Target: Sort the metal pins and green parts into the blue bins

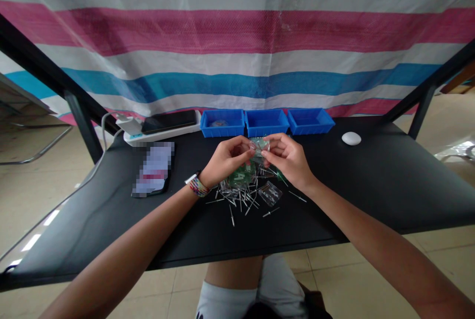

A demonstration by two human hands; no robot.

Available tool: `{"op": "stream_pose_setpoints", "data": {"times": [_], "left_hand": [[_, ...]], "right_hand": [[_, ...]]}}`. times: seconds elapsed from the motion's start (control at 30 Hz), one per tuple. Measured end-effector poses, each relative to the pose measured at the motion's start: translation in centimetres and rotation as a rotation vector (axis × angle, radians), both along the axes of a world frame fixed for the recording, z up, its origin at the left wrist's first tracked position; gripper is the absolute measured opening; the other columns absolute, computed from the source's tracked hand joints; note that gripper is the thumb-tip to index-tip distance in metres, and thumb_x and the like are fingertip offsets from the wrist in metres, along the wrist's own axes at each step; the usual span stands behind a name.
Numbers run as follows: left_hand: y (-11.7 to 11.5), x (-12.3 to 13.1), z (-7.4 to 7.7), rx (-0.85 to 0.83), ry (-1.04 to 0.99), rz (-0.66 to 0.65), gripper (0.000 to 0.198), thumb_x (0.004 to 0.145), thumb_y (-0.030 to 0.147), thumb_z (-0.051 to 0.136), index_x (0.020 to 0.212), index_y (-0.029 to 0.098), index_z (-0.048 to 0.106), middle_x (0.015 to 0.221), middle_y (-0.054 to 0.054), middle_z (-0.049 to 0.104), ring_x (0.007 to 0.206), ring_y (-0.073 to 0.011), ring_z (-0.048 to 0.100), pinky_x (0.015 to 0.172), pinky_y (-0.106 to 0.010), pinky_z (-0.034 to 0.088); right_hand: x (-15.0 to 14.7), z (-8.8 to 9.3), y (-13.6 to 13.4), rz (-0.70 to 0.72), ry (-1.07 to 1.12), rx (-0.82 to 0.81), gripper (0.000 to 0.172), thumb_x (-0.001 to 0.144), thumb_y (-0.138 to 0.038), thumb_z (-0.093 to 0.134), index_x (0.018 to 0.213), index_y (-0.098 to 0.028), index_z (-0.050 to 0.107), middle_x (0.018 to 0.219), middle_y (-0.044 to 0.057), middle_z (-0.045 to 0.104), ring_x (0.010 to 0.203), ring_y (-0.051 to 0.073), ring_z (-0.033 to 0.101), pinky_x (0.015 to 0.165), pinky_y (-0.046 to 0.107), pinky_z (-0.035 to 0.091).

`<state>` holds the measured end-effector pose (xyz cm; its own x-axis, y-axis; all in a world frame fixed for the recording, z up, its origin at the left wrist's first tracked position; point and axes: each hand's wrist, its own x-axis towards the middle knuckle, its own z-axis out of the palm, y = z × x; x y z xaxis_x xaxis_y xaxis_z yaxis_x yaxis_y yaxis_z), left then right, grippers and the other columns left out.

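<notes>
While the black table (pixel 401 180) spans mid-frame, three blue bins (pixel 266 126) line its back edge, upper centre. Left hand (pixel 230 159) and right hand (pixel 290 159), fingers pinched nearly closed, grip a small clear plastic bag (pixel 260 145) at frame centre; blind rivets (pixel 241 195) lie heaped just below.

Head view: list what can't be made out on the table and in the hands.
All in the head view:
Lit phone: screen content lost to blocky pixelation.
Small clear bag: edges partly covered by the left hand and right hand; contents too small.
Metal pins: overlapping, so uncountable.
Green piece: too blurred to identify.
Left blue bin: contents too small to name.
</notes>
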<state>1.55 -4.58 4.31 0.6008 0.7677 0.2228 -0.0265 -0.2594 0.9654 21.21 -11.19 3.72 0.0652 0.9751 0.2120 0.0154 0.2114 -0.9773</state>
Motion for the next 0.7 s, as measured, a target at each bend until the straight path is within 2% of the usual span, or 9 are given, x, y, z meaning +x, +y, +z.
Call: {"op": "stream_pose_setpoints", "data": {"times": [0.1, 0.27, 0.37, 0.53, 0.6, 0.7], "left_hand": [[0.1, 0.0, -0.1, -0.012, -0.012, 0.004, 0.024, 0.089, 0.038, 0.079, 0.098, 0.017, 0.072, 0.081, -0.004, 0.072, 0.065, -0.0136, 0.069, 0.06, -0.024, 0.055], [0.5, 0.0, -0.1, -0.019, -0.056, 0.031, 0.023, 0.089, 0.034, 0.079, 0.099, 0.016, 0.07, 0.076, -0.001, 0.069, 0.063, -0.0117, 0.068, 0.058, -0.022, 0.055], [1.5, -0.4, -0.3, -0.001, -0.11, 0.174, 0.02, 0.087, 0.031, 0.079, 0.095, 0.016, 0.069, 0.074, 0.0, 0.068, 0.059, -0.0103, 0.067, 0.054, -0.02, 0.053], [4.0, -1.6, -0.9, -0.056, -0.185, 0.462, 0.022, 0.084, 0.029, 0.078, 0.099, 0.014, 0.072, 0.079, -0.001, 0.07, 0.055, -0.0093, 0.066, 0.049, -0.02, 0.052], [4.7, -2.1, -1.0, -0.124, -0.211, 0.539, 0.025, 0.084, 0.029, 0.078, 0.103, 0.013, 0.073, 0.087, -0.004, 0.074, 0.058, -0.01, 0.068, 0.05, -0.02, 0.053], [5.3, -2.5, -1.1, -0.207, -0.225, 0.581, 0.035, 0.084, 0.03, 0.078, 0.114, 0.013, 0.074, 0.107, -0.01, 0.079, 0.066, -0.0115, 0.073, 0.055, -0.021, 0.057]], "right_hand": [[0.0, 0.0, 0.0, -0.017, -0.01, 0.001, 0.038, 0.083, -0.039, 0.082, 0.11, -0.022, 0.063, 0.087, 0.001, 0.068, 0.065, 0.017, 0.068, 0.063, 0.036, 0.061], [0.0, 0.0, 0.0, -0.011, 0.019, 0.0, 0.04, 0.083, -0.04, 0.082, 0.114, -0.023, 0.062, 0.098, 0.003, 0.07, 0.067, 0.016, 0.068, 0.064, 0.035, 0.061], [0.1, -0.1, 0.0, -0.02, 0.033, -0.006, 0.039, 0.086, -0.04, 0.078, 0.117, -0.022, 0.062, 0.104, 0.005, 0.072, 0.068, 0.016, 0.069, 0.063, 0.035, 0.061], [0.4, -0.2, 0.1, -0.021, 0.008, -0.02, 0.034, 0.089, -0.038, 0.073, 0.117, -0.021, 0.063, 0.1, 0.005, 0.072, 0.068, 0.016, 0.068, 0.064, 0.034, 0.06], [0.4, -0.2, 0.1, -0.013, 0.004, -0.019, 0.033, 0.089, -0.037, 0.072, 0.116, -0.021, 0.063, 0.098, 0.004, 0.072, 0.068, 0.015, 0.068, 0.064, 0.034, 0.06], [0.4, -0.2, 0.1, 0.0, 0.001, -0.011, 0.03, 0.088, -0.036, 0.071, 0.114, -0.021, 0.064, 0.095, 0.003, 0.072, 0.066, 0.015, 0.068, 0.063, 0.034, 0.059]]}}
